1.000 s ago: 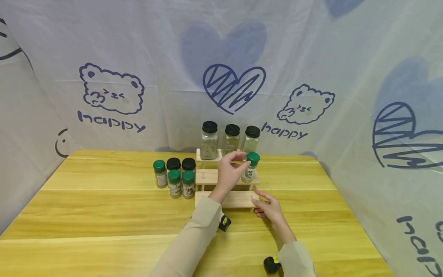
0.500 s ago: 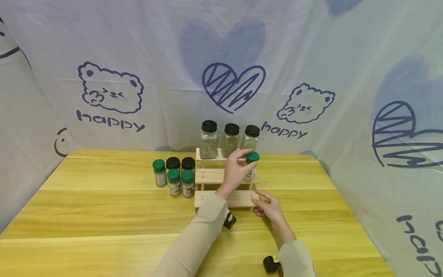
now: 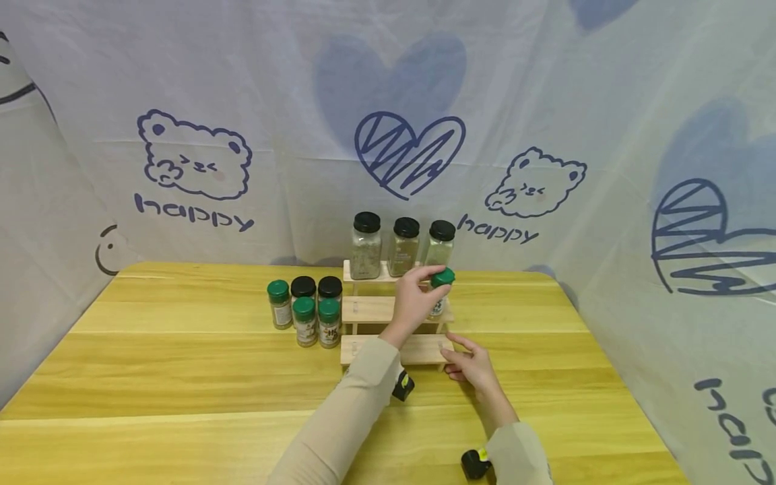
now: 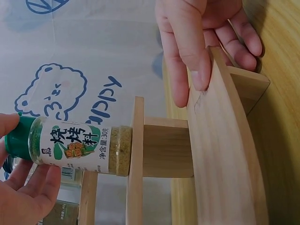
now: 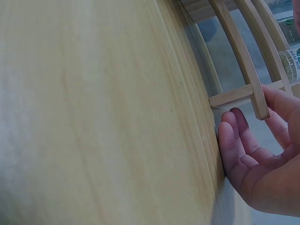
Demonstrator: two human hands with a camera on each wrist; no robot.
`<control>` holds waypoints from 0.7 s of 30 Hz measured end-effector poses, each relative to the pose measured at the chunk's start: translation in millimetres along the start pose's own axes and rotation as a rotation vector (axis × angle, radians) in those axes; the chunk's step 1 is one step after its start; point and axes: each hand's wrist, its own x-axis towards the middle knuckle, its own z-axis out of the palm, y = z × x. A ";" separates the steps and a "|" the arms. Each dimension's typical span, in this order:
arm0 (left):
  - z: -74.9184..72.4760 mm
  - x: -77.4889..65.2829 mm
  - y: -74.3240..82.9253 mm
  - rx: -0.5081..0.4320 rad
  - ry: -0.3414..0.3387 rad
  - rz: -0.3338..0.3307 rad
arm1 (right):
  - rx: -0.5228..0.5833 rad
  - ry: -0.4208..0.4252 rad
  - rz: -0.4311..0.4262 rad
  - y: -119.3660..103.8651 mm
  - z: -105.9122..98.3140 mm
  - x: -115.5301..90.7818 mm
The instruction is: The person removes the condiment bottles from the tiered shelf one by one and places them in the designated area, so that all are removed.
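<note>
My left hand [image 3: 413, 303] pinches the green cap of a spice jar [image 4: 77, 145] between thumb and fingers. The jar stands upright at the right end of the middle step of a three-step wooden rack [image 3: 370, 308], its base against the board in the left wrist view. In the head view the hand covers part of it. Low on the right, my right hand [image 3: 475, 369] grips the end of the rack's bottom step, thumb on top of the board [image 4: 213, 140]. The right wrist view shows its other fingers [image 5: 234, 136] curled beside the rack leg.
Three black-capped jars [image 3: 366, 252] stand on the top step. Left of the rack, several spice jars with green and black caps [image 3: 305, 323] are grouped on the wooden table [image 3: 182, 377]. A printed cloth [image 3: 291, 168] hangs behind the table.
My left hand has moved slightly right with the jar, which has settled at the right end of the middle step. My right hand has stayed on the rack.
</note>
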 end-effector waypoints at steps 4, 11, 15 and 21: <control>-1.3 -0.6 1.4 0.009 0.003 0.009 | 0.002 0.002 0.001 -0.3 0.6 -0.2; -3.0 -2.9 3.5 0.011 0.017 0.031 | -0.001 0.018 0.009 -0.8 1.1 0.2; -4.9 -4.6 6.7 0.009 0.027 0.056 | -0.004 0.020 0.005 -0.7 1.1 0.4; -10.8 -10.4 12.7 0.008 0.051 0.050 | -0.012 0.017 0.001 0.5 1.5 1.1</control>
